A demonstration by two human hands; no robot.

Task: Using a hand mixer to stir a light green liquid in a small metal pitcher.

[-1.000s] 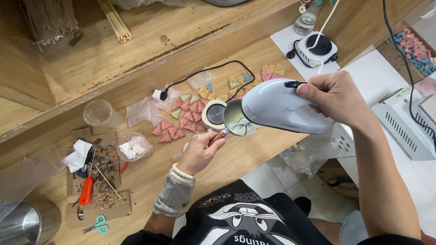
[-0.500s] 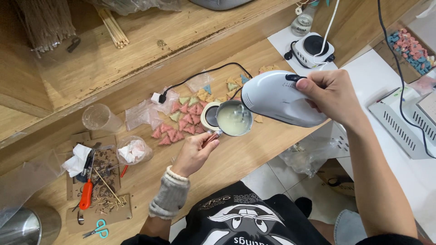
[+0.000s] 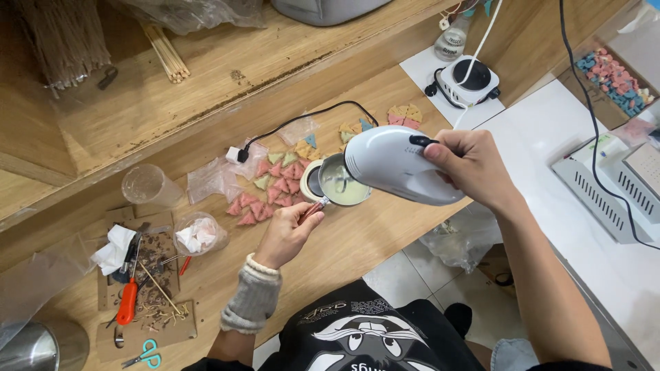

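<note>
Right now your right hand (image 3: 474,168) is wrapped closed around the white hand mixer (image 3: 399,165), tilted over the small metal cup (image 3: 342,182) above the wooden bench (image 3: 357,240). Your left hand (image 3: 289,233) pinches the cup's handle shut. That cup looks rigid but light, and its pale liquid can slosh, so keep hold at the handle; the mixer seems the heavier piece.

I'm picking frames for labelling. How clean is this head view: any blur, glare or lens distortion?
Head view: evenly lit, soft shadows; the white hand mixer in the right hand is sharp, with a mild sheen; the small metal cup held by the left hand shows no blur; wide-angle bending towards the edges.
</note>
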